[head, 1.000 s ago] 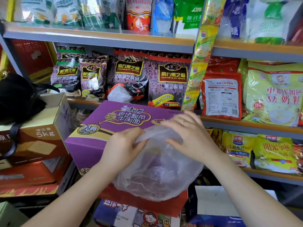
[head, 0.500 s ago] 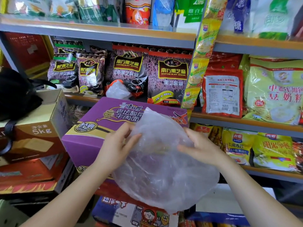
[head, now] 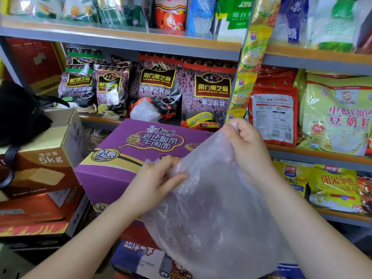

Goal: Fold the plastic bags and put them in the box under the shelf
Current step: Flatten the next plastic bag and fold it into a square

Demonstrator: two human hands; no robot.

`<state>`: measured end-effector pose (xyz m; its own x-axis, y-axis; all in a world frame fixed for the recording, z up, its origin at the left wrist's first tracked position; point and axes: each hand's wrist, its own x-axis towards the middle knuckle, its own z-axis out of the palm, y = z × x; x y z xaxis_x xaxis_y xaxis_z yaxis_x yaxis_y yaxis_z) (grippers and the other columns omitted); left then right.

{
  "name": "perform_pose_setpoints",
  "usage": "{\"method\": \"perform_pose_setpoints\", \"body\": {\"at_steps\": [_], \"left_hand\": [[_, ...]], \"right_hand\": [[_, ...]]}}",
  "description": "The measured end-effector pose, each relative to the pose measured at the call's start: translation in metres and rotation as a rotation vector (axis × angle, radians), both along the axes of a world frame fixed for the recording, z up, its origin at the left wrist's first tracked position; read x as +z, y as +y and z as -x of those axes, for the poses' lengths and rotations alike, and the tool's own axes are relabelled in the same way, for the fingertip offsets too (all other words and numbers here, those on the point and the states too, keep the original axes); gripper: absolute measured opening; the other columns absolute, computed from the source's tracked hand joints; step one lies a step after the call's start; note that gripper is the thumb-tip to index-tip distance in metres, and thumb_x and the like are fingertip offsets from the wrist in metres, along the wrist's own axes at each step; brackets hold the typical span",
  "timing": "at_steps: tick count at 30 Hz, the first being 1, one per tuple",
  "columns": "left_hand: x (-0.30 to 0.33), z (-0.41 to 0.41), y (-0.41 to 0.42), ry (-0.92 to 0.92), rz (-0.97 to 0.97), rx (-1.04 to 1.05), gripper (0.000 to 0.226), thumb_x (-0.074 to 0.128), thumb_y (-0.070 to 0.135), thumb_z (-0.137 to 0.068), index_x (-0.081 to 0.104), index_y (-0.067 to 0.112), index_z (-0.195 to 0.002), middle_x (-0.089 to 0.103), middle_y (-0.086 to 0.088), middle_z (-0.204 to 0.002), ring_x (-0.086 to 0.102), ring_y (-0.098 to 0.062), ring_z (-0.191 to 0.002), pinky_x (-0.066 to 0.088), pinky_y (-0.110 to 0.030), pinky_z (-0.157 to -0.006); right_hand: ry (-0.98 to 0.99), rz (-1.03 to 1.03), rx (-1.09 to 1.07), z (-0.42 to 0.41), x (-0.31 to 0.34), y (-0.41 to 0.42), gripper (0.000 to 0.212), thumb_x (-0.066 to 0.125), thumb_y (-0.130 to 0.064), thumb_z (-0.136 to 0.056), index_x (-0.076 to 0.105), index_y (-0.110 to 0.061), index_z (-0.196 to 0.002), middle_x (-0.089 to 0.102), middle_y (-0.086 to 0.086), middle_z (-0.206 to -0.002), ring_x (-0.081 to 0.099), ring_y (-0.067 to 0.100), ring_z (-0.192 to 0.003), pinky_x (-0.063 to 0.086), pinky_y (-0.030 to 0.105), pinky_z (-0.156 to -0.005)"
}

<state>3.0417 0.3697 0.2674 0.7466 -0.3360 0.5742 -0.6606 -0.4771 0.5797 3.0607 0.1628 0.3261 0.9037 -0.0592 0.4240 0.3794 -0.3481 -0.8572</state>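
Since half a second ago, the right hand (head: 244, 147) has climbed up and to the far right, drawing one corner of the clear plastic bag (head: 211, 214) up with it, while the left hand (head: 159, 179) has dropped lower and closed onto the bag's left edge. Both hands now pinch the film: the right hand's fingers are curled round the top corner, in front of the shelf edge; the left hand's fingers and thumb nip the crinkled edge over the near part of the purple noodle carton (head: 128, 156). Between and below them the bag hangs as one wide, slanted sheet, covering the carton's right corner and part of the right forearm.

Far behind the carton, a second crumpled plastic bag (head: 144, 112) lies on the shelf (head: 100, 119) against the black sesame packets (head: 211, 93). On the left, a brown 5kg box (head: 46, 158) carries a black bag (head: 20, 113). An illustrated blue box (head: 145, 260) sits near, under the carton.
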Motion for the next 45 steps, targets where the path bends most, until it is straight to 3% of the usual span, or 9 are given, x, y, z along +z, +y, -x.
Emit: {"method": "perform_pose_setpoints", "body": {"at_steps": [9, 14, 20, 26, 29, 33, 38, 42, 45], "left_hand": [[-0.040, -0.003, 0.039, 0.308, -0.116, -0.013, 0.033, 0.052, 0.049, -0.077, 0.058, 0.017, -0.075, 0.046, 0.010, -0.053, 0.037, -0.001, -0.048, 0.029, -0.019, -0.048], [-0.038, -0.007, 0.045, 0.220, -0.343, 0.077, 0.048, 0.041, 0.064, -0.072, 0.060, 0.020, -0.080, 0.055, 0.009, -0.062, 0.049, -0.007, -0.055, 0.041, -0.025, -0.052], [0.021, -0.017, 0.000, 0.258, 0.068, 0.035, 0.052, 0.063, 0.050, -0.076, 0.051, 0.020, -0.118, 0.057, 0.016, -0.107, 0.053, 0.005, -0.096, 0.038, -0.001, -0.081], [0.048, -0.023, -0.019, 0.262, 0.107, -0.056, 0.033, 0.057, 0.022, -0.091, 0.051, 0.006, -0.063, 0.042, 0.002, -0.055, 0.034, -0.003, -0.050, 0.028, -0.018, -0.047], [0.045, -0.027, -0.006, 0.266, 0.292, 0.090, 0.032, 0.051, 0.026, -0.093, 0.054, 0.016, -0.063, 0.056, 0.012, -0.055, 0.047, 0.000, -0.052, 0.037, -0.020, -0.052], [0.031, -0.045, 0.028, 0.342, 0.482, 0.393, 0.043, 0.048, 0.037, -0.090, 0.048, 0.000, -0.069, 0.053, -0.015, -0.063, 0.047, -0.018, -0.059, 0.039, -0.036, -0.058], [0.007, -0.063, 0.061, 0.748, 0.524, 0.434, 0.018, 0.059, 0.019, -0.087, 0.059, 0.002, -0.093, 0.065, -0.018, -0.095, 0.059, -0.024, -0.081, 0.049, -0.041, -0.073], [0.017, -0.069, 0.068, 0.267, -0.077, 0.491, 0.075, 0.071, 0.019, -0.075, 0.031, 0.004, -0.137, 0.038, -0.014, -0.139, 0.037, -0.027, -0.128, 0.031, -0.034, -0.102], [0.040, -0.070, 0.048, 0.088, -0.102, 0.162, 0.056, 0.065, 0.033, -0.081, 0.047, 0.008, -0.128, 0.051, -0.002, -0.127, 0.046, -0.012, -0.116, 0.030, -0.008, -0.088]], "right_hand": [[0.166, -0.130, -0.158, -0.041, -0.036, -0.023, 0.028, 0.046, -0.021, -0.097, 0.052, -0.022, -0.070, 0.042, -0.002, -0.064, 0.039, 0.008, -0.059, 0.033, 0.022, -0.053], [0.231, -0.141, -0.088, -0.041, -0.046, -0.017, 0.022, 0.054, -0.019, -0.094, 0.063, -0.021, -0.074, 0.059, -0.002, -0.071, 0.053, 0.007, -0.066, 0.042, 0.020, -0.061], [0.105, -0.027, 0.190, -0.026, -0.016, 0.024, 0.025, 0.056, -0.013, -0.091, 0.057, -0.019, -0.067, 0.049, -0.004, -0.064, 0.043, 0.004, -0.059, 0.034, 0.019, -0.054], [0.099, -0.007, 0.463, -0.016, 0.010, 0.031, 0.012, 0.068, -0.010, -0.080, 0.062, -0.020, -0.079, 0.065, -0.013, -0.071, 0.058, -0.001, -0.068, 0.045, 0.014, -0.065], [0.207, 0.101, 0.509, -0.018, 0.005, 0.010, 0.020, 0.065, 0.002, -0.081, 0.064, -0.018, -0.081, 0.066, -0.013, -0.068, 0.059, -0.002, -0.065, 0.046, 0.013, -0.061], [0.444, 0.294, 0.493, -0.027, -0.005, -0.008, 0.026, 0.061, 0.001, -0.085, 0.062, -0.016, -0.066, 0.064, -0.011, -0.058, 0.057, -0.002, -0.056, 0.042, 0.013, -0.055], [0.503, 0.184, 0.239, -0.051, -0.017, -0.001, 0.012, 0.064, -0.009, -0.085, 0.065, -0.013, -0.073, 0.064, 0.002, -0.073, 0.060, 0.014, -0.068, 0.045, 0.026, -0.064], [0.403, 0.235, 0.266, -0.059, -0.004, 0.034, 0.004, 0.068, -0.011, -0.082, 0.072, -0.010, -0.082, 0.067, -0.001, -0.076, 0.060, 0.002, -0.064, 0.047, 0.014, -0.059], [0.326, 0.331, 0.294, -0.066, 0.007, 0.062, 0.006, 0.071, -0.011, -0.079, 0.072, -0.013, -0.085, 0.066, -0.006, -0.076, 0.056, -0.008, -0.063, 0.046, 0.013, -0.062]]}}
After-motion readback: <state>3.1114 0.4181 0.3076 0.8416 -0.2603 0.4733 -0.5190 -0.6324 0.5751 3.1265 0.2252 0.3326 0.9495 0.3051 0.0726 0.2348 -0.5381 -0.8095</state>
